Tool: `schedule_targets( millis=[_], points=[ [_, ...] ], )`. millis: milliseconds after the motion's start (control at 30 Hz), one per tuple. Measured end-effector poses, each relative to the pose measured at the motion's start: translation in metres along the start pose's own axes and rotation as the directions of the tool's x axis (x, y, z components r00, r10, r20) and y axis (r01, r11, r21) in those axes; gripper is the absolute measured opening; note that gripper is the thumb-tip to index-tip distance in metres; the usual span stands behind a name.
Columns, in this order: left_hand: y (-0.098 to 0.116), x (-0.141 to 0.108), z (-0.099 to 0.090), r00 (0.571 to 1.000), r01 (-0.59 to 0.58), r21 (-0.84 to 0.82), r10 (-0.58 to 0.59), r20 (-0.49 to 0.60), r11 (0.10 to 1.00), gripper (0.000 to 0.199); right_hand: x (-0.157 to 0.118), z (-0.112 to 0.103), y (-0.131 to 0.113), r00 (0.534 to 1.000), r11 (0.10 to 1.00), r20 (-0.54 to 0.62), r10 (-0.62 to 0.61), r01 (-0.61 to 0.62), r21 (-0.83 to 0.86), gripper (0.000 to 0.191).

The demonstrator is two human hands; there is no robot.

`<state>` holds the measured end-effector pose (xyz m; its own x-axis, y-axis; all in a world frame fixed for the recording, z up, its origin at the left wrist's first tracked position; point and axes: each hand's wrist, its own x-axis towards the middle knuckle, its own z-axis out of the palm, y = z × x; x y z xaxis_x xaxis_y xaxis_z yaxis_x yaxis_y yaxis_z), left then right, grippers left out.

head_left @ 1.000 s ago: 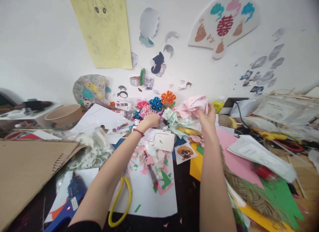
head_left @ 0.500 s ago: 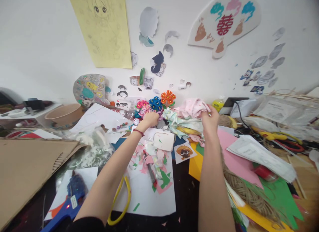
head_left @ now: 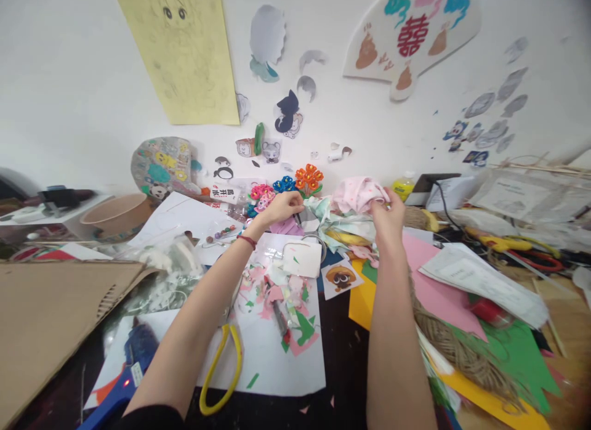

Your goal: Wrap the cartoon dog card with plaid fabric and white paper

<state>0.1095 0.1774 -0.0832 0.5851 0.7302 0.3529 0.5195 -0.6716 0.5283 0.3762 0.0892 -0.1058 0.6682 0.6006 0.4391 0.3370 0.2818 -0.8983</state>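
Clearly, the right hand (head_left: 388, 219) pinches the crumpled pink cloth (head_left: 357, 194) at the far side, right of centre. To its left, the left hand (head_left: 285, 206) curls over purple material (head_left: 287, 227), its hold unclear.

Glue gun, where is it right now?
In the head view, the glue gun lies at the lower left, on white paper, between the cardboard and the left forearm.

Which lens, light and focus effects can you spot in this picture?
Head view: left forearm and right forearm widen towards the bottom edge, likely wide-angle stretch; head view: bright glints beside the white pouch; head view: print on the white packet too soft to read; head view: top right corner darkened.
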Motion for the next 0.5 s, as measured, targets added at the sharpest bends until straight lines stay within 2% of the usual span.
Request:
schedule_targets(
  millis=[133, 300, 500],
  points=[
    [0.0066, -0.0018, -0.0007, 0.995, -0.062, -0.115, 0.07, 0.065, 0.991, 0.014, 0.0023, 0.0019, 0.0063, 0.999, 0.999, -0.035, -0.021, 0.023, 0.04, 0.062],
    [0.004, -0.0013, 0.0018, 0.994, -0.072, -0.168, 0.084, 0.067, 0.983, 0.017, 0.0041, 0.0029, 0.0095, 0.998, 0.996, -0.058, -0.035, 0.039, 0.076, 0.062],
    [-0.0002, 0.0001, 0.0027, 0.997, -0.064, -0.16, 0.071, 0.037, 0.985, 0.018, 0.0039, 0.0026, 0.0109, 0.998, 0.996, -0.056, -0.01, 0.015, 0.091, 0.078]
  ],
)
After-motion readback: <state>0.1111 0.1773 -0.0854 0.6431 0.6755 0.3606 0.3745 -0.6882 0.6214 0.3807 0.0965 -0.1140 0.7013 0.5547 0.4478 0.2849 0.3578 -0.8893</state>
